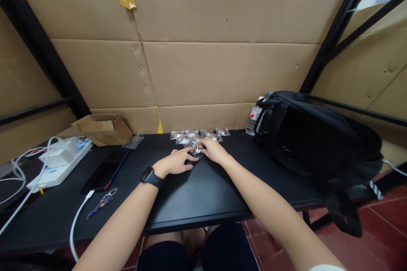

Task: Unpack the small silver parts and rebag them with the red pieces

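Both my hands rest on a black table point(203, 194), meeting over one small clear plastic packet point(196, 150) with red and white contents. My left hand point(176, 162), with a black watch on its wrist, has its fingertips pinched on the packet's near side. My right hand point(213, 149) has its fingers curled on the same packet from the right. Just beyond the hands lies a cluster of several similar small packets point(203, 134) near the table's back edge.
A black backpack point(318, 144) fills the table's right side, with a water bottle point(253, 120) beside it. On the left are an open cardboard box point(103, 128), a white power strip with chargers point(60, 161), a dark phone point(104, 169), and a keyring point(103, 203). Cardboard walls enclose the back.
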The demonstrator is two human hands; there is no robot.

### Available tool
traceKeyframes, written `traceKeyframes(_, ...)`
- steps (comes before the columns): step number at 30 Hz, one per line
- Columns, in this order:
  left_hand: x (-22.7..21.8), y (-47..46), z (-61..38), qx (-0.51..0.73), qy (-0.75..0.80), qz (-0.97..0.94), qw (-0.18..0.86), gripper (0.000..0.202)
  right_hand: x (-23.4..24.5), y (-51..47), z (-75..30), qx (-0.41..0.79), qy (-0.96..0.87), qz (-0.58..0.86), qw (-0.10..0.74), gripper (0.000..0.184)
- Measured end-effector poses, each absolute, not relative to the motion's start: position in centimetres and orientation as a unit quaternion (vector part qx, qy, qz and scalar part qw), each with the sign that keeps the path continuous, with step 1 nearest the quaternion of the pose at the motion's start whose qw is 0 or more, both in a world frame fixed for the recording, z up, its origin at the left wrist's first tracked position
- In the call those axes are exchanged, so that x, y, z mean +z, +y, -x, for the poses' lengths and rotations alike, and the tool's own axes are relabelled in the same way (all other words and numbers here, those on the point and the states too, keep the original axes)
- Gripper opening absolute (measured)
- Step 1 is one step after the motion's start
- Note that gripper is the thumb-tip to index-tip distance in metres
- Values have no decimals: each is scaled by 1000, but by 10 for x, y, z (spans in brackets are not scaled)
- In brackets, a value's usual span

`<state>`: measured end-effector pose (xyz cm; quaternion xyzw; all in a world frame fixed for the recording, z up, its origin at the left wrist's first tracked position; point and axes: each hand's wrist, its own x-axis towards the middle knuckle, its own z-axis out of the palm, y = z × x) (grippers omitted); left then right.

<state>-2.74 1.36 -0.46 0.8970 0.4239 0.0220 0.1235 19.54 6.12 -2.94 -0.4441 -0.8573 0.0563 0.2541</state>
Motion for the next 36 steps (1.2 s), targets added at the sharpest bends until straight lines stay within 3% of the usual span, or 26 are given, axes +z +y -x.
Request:
traceKeyframes(9,-6,14,31,49,391,-911,123,45,-32,65,-196,96,-877,383,275,42)
traceKeyframes(15,1,13,32,75,364,-919,132,32,-30,58,-185,29,-868,427,253,23)
traceKeyframes(20,0,17,35,195,355,-907,112,33,-23,60,-194,148,-879,355,282,36)
traceKeyframes(24,-7,22,30,225,394,-886,94,39,-15,64,-211,291,-851,338,276,26)
traceKeyframes(28,-8,21,22,212,418,-880,83,12,-8,63,-218,264,-861,342,268,23)
traceKeyframes(32,-2,19,22,227,489,-838,88,17,-6,64,-219,226,-877,326,272,5)
traceKeyframes(36,-2,22,26,259,547,-788,115,13,-13,69,-216,300,-813,396,304,12)
